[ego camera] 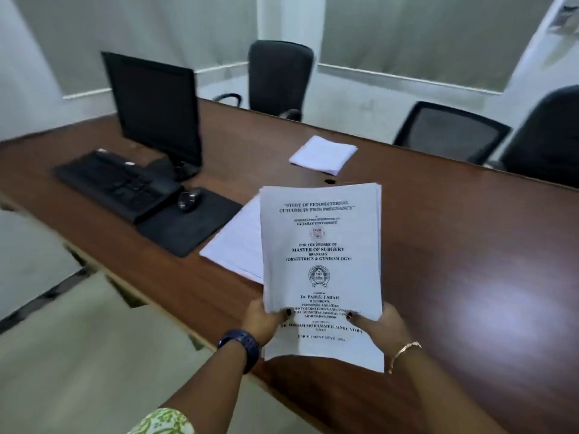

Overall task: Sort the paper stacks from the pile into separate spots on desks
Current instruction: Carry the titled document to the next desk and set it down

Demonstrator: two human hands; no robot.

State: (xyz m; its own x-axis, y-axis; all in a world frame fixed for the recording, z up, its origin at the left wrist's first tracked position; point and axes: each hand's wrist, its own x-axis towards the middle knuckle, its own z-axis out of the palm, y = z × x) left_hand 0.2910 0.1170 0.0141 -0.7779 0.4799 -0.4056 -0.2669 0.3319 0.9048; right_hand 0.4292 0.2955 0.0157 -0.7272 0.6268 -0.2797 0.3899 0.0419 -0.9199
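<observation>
Both hands, left hand and right hand, have fingers clamped on the thesis stack; it is best lowered flat onto bare surface, apart from the folded stack.

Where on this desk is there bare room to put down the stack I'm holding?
Widest bare patch: the desk right of the held stack, toward the mesh chair. A smaller one lies between the monitor and far stack. Crowded: keyboard, mouse pad, near papers.
</observation>
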